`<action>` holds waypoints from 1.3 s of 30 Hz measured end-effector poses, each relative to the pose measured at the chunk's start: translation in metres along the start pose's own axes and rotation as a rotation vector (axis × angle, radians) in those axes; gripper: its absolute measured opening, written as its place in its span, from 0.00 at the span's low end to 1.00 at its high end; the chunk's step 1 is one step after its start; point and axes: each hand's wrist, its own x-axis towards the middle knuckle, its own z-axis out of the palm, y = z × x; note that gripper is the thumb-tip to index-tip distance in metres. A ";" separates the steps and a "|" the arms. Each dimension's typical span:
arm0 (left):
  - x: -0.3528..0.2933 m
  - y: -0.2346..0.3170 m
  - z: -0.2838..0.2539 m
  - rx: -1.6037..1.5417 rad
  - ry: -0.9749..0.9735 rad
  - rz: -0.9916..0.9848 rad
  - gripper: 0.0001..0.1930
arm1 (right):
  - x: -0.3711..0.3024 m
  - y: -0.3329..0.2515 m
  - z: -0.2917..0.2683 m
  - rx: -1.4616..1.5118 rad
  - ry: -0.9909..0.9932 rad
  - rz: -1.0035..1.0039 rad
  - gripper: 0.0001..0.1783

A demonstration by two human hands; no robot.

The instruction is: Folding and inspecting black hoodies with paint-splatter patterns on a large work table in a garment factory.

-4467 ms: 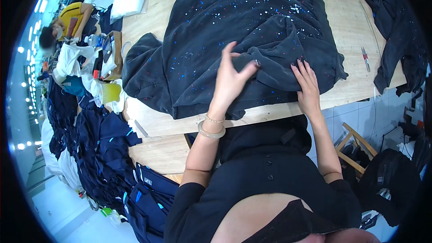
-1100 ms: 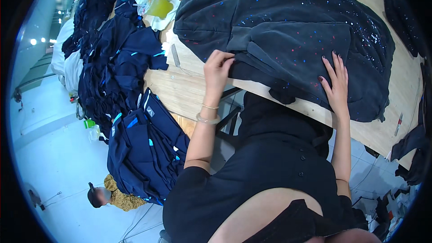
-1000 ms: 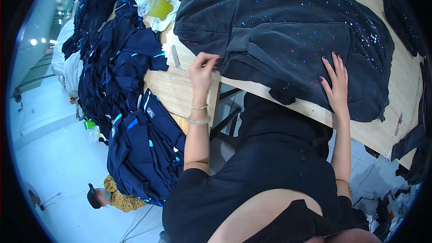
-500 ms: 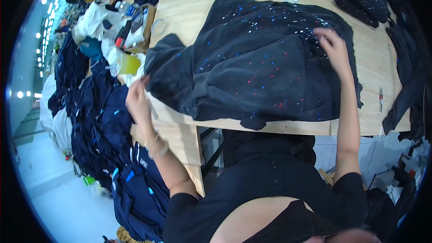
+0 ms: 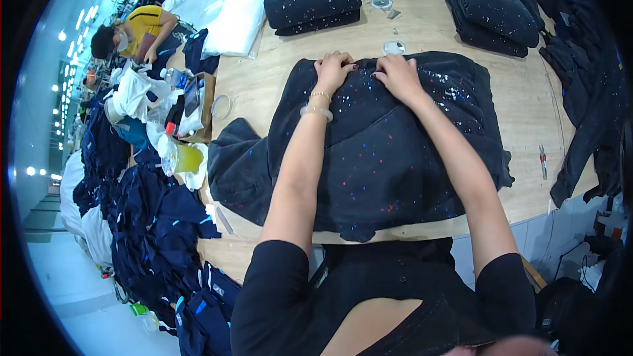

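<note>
Left hand point(image 5: 333, 71) and right hand point(image 5: 399, 78) just jumped to the speckled garment point(image 5: 369, 158)'s far edge, both pinching it I think, so the action's shifted there.

Left fingers point(image 5: 337, 57) and right fingers point(image 5: 389, 63) hold a speckled black garment point(image 5: 369, 151).

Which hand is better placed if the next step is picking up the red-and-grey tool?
Probably the right hand: the tool lies right of the speckled garment, nearer that hand; the left hand would likely cross the right forearm.
</note>
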 end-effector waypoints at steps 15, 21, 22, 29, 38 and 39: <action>0.003 -0.001 0.009 -0.011 0.330 -0.057 0.06 | -0.030 0.011 -0.007 -0.123 0.016 -0.331 0.07; 0.006 -0.011 0.010 -0.048 0.296 -0.105 0.07 | -0.074 -0.075 0.004 -0.096 -0.081 -0.254 0.30; 0.007 -0.009 0.011 -0.030 0.321 -0.111 0.06 | -0.091 -0.077 0.017 -0.079 -0.129 -0.248 0.32; 0.011 -0.008 -0.001 0.062 0.263 -0.206 0.07 | -0.112 -0.030 -0.036 0.634 -0.514 -0.272 0.19; -0.017 0.049 -0.027 -0.215 0.260 0.166 0.08 | -0.094 0.090 -0.090 -0.214 -0.034 0.239 0.13; -0.018 0.087 -0.013 -0.283 0.153 0.345 0.09 | -0.100 0.097 -0.075 -0.241 0.022 0.203 0.12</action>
